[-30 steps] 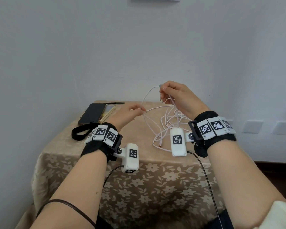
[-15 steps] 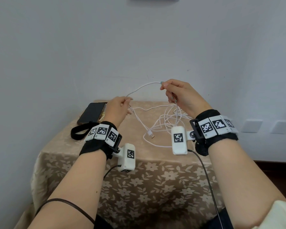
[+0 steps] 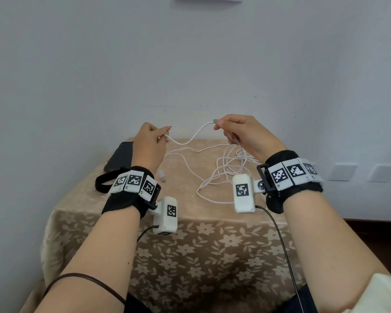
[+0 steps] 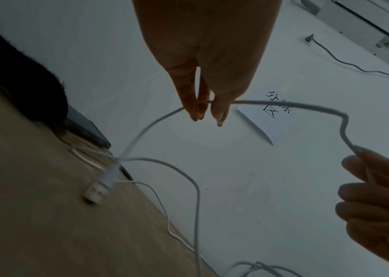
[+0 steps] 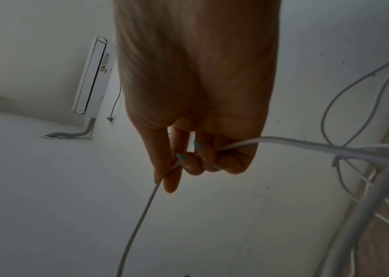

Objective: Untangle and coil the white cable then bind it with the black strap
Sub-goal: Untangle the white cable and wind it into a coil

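A thin white cable sags between my two raised hands; most of it lies in loose tangled loops on the table. My left hand pinches the cable between fingertips above the table's far left. My right hand grips the cable in curled fingers, a little higher, at the far middle. A white USB plug hangs low beside my left wrist, blurred in the left wrist view. The black strap lies looped on the table, left of my left wrist.
A small table with a beige flowered cloth stands against a white wall. A black phone lies on something flat at the far left corner. Black leads run down from the wrist cameras.
My left hand has risen and moved left along the cable, away from the right hand. The span between the hands has lengthened. The plug end has been dragged left across the table.
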